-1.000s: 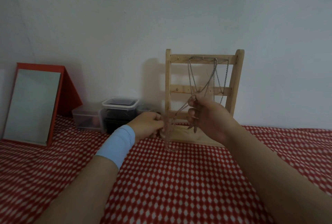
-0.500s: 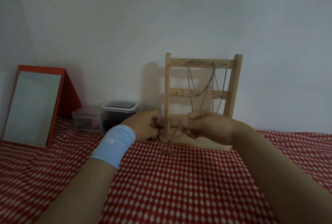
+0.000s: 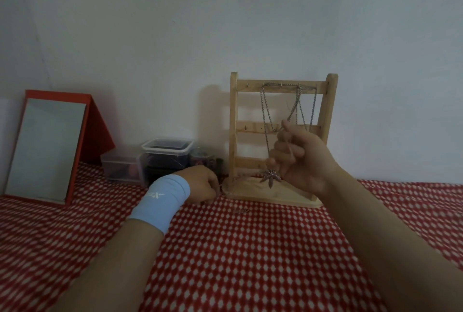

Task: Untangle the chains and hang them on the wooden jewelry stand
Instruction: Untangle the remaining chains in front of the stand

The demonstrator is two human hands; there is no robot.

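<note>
Fingers [image 3: 284,148] of the right hand [image 3: 303,161] are curling round a pendant chain [image 3: 271,177], which is dangling before the stand [image 3: 234,136] at centre right. The left hand [image 3: 201,186] is resting low by the base; whether it is pinching anything, I cannot tell. Several chains [image 3: 262,103] are already hanging from the top rail, and this one seems to be awaiting its hook.

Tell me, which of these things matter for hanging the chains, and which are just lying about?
In use: wooden stand, hung chains, pendant chain gripped by the right hand.
Lying about: red-framed mirror, plastic boxes.
</note>
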